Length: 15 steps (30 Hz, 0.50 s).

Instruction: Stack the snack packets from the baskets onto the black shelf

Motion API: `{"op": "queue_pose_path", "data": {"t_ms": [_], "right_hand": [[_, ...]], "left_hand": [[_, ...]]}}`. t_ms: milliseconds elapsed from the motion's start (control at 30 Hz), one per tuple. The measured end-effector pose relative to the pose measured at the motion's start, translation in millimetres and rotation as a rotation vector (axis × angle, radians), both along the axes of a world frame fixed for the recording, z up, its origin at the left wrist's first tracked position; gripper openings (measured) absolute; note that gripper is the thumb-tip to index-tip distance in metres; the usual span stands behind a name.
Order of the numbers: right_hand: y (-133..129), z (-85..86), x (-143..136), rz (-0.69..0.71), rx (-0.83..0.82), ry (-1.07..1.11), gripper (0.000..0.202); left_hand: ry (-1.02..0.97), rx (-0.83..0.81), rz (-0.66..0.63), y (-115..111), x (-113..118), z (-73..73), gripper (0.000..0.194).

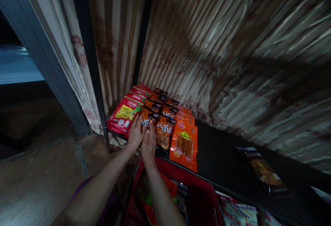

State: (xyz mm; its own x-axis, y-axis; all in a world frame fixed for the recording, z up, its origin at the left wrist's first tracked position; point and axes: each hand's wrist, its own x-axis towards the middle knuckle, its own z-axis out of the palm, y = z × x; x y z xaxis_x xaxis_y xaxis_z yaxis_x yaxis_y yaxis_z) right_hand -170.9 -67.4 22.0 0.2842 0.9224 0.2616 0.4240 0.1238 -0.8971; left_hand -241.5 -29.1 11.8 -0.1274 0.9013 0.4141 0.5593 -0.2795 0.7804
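Note:
My left hand and my right hand are close together on a black-and-orange snack bag at the front of its row. Their fingers point toward the back and curve over the bag, hiding its lower part. Left of it overlap several red snack bags with a yellow and green picture. Just right of my right hand lies another black-and-orange bag. Beyond that is a row of orange packets with clear windows showing brown sticks.
Below my forearms stands a red plastic basket with packaged snacks inside. A single brown packet lies farther right on the black shelf. A dark metal post rises at the left. Pleated patterned curtain hangs behind.

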Motion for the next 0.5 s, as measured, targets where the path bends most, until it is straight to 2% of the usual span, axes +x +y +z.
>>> {"op": "queue_pose_path", "data": {"t_ms": [233,367,500], "right_hand": [[-6.4,0.7,1.7,0.009,0.013,-0.019,0.06],[-18.4,5.1,7.6,0.005,0.014,-0.017,0.059],[-37.0,6.5,17.7,-0.057,-0.004,0.078,0.06]], "left_hand": [[0.01,0.032,0.005,1.7,0.9,-2.3,0.049],[-0.014,0.043,0.014,1.3,-1.0,2.3,0.045],[-0.05,0.013,0.001,1.0,-7.8,8.6,0.044]]}}
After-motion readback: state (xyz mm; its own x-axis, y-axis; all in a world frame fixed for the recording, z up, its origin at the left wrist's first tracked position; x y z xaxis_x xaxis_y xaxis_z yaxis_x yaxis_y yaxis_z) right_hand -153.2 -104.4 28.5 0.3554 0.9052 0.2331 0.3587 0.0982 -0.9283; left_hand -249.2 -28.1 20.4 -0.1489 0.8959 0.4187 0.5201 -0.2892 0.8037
